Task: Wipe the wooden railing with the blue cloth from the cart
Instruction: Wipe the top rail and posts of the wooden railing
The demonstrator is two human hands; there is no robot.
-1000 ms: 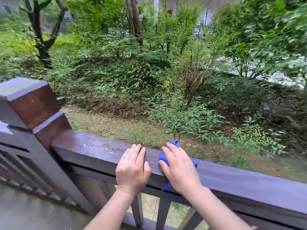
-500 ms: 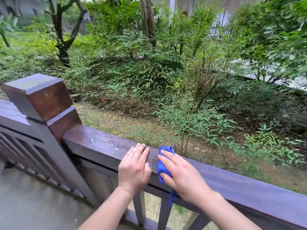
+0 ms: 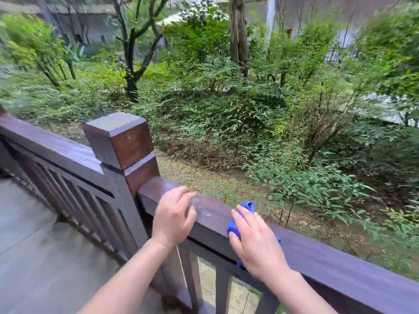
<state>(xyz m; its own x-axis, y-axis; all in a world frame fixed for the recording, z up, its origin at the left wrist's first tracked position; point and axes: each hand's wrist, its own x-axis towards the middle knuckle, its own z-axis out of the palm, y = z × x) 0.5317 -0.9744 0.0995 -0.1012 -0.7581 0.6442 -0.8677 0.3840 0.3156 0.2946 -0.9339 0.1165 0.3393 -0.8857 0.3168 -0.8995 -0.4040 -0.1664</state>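
Observation:
The dark brown wooden railing (image 3: 328, 266) runs from the square post (image 3: 120, 141) down to the right edge. My right hand (image 3: 256, 243) presses the blue cloth (image 3: 248, 207) flat on the rail's top, fingers spread over it; blue shows past my fingertips and under my palm. My left hand (image 3: 174, 216) rests on the rail a little to the left, close to the post, fingers curved over the top edge and holding nothing. Water droplets (image 3: 204, 210) lie on the rail between my hands.
A second rail section (image 3: 45, 150) with vertical slats leads left from the post. Grey deck boards (image 3: 34, 257) lie below on my side. Beyond the rail are shrubs, trees and bare ground. No cart is in view.
The view has swung left, so the post now sits nearer the middle. My left hand has slid left toward the post, opening a gap between my hands. The cloth stays pressed on the rail.

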